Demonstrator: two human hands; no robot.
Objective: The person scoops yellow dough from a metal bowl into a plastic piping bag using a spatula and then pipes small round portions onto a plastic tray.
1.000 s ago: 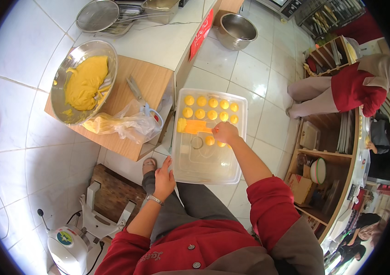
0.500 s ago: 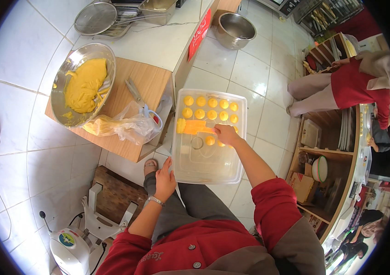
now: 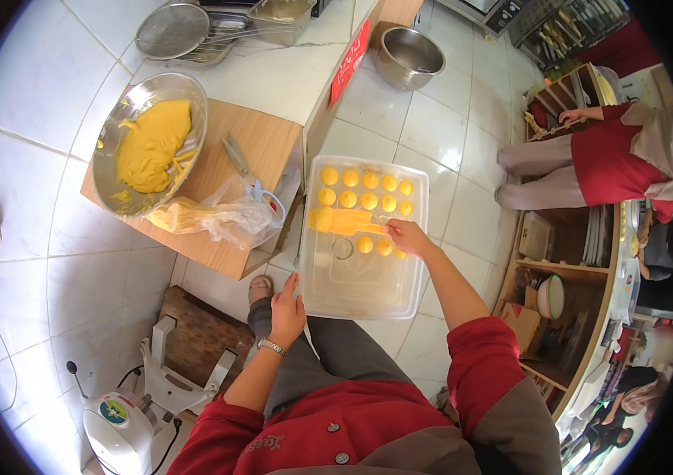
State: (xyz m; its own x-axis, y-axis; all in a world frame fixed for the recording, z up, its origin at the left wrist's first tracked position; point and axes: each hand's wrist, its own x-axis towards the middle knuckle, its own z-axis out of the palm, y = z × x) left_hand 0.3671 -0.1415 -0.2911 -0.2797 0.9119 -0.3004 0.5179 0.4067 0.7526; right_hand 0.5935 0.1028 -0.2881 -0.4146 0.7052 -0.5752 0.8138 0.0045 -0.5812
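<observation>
My right hand is closed on the handle of an orange spatula, whose flat blade carries yellow paste inside a translucent plastic container. Rows of piped yellow mounds fill the container's upper part, with several more below the blade. At the container's lower left edge is my left hand, fingers partly extended; whether they touch it is unclear. On a wooden board at left are a steel bowl of yellow batter, scissors and a crumpled plastic bag with yellow residue.
A sieve lies on the white counter. A steel bowl sits beyond it. At right, a co-worker in red stands by wooden shelving; other people work lower right. A white machine stands lower left.
My right hand and the spatula have shifted a little to the right. The co-worker's arm has moved out toward the upper shelving. My left hand has barely moved.
</observation>
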